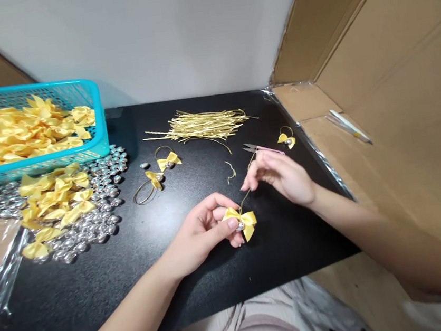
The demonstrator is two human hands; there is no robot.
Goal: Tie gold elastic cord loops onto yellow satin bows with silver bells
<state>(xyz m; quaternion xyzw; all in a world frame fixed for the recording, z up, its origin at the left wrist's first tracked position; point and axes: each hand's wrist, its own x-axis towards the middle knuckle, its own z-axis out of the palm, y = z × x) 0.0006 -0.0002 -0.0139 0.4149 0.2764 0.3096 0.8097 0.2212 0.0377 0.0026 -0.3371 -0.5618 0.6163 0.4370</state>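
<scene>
You've got a teal basket [98,121] of yellow bows [13,133] at far left, silver beads [104,213] spilled just below it, a gold cord bundle [203,125] at the back of the black mat [100,296], cardboard box [392,61] at right.

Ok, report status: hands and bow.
Left hand pinching bow. Right hand pinching its gold cord. Scissors lie just behind right hand.

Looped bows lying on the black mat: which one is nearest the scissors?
The looped bow just right of the scissors, lying alone; the other two bows sit together far to their left.
</scene>
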